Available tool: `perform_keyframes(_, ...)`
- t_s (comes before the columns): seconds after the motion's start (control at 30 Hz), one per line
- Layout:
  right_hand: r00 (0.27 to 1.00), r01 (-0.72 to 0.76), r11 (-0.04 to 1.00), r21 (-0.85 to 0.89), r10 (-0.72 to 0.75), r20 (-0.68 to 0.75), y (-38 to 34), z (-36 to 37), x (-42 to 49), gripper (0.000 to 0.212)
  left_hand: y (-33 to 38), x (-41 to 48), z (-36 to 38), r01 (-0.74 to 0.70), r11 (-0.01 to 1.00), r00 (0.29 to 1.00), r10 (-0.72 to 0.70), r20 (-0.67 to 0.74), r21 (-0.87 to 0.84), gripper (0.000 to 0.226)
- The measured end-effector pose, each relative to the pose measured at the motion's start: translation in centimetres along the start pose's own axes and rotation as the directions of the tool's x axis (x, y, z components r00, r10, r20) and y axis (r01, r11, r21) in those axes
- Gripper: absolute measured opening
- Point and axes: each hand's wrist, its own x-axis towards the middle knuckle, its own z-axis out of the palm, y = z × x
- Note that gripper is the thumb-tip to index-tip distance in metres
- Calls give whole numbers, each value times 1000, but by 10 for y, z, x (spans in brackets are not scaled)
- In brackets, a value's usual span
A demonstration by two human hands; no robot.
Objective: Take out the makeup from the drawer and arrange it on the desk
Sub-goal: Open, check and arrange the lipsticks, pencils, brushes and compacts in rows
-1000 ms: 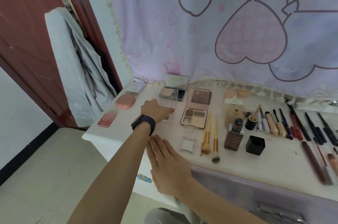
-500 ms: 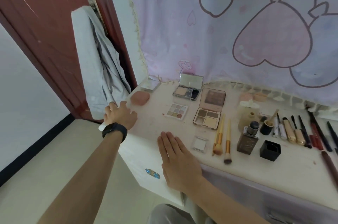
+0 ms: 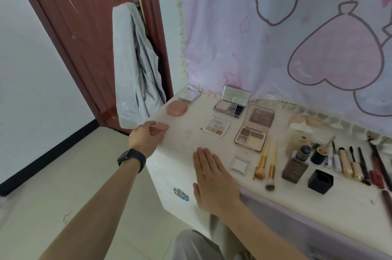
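Observation:
On the white desk [image 3: 182, 153], my left hand [image 3: 146, 136], with a black watch on the wrist, is at the left edge, and its fingers curl round a small flat pink compact [image 3: 161, 127]. My right hand [image 3: 212, 181] lies flat with straight fingers on the desk's front edge and holds nothing. Laid out on the desk are a pink rounded case [image 3: 177, 107], a pastel eyeshadow palette [image 3: 217, 128], an open mirrored compact [image 3: 232, 104], a brown palette [image 3: 253, 130], a small white compact [image 3: 240, 164] and two brushes [image 3: 265, 163].
Further right stand a dark foundation bottle [image 3: 297, 164] and a black cap [image 3: 320, 181], beside a row of pencils and lipsticks [image 3: 350, 164]. A blue drawer knob [image 3: 180, 194] shows on the desk front. A grey towel [image 3: 135, 68] hangs on the red door's handle. A pink curtain backs the desk.
My left hand left the pastel palette, moved left to the desk's edge and closed on the flat pink compact. My right hand stayed flat on the front edge.

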Motion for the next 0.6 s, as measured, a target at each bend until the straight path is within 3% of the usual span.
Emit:
perform_keyframes(0.1,1000,2,1000,1,-2,13,0,0,-1,88,1,-20,-5,39,979,999,-37,14,-200,56)
perform_keyframes(0.3,999,15,997,81,-19,51,1,-15,-1,75,11,-67,-10,26,899,999,-4,52,-437,54)
perform_keyframes(0.4,999,13,942,335,-3,-32,0,-32,-11,56,21,-91,-12,2,840,995,50,81,-543,52)
perform_keyframes(0.5,958,-179,682,709,285,-32,-3,-64,-35,40,36,-118,-14,-7,758,988,108,114,-652,51)
perform_keyframes(0.6,820,-247,299,922,571,35,2,-98,-63,13,56,-144,-11,-14,703,972,176,155,-711,52)
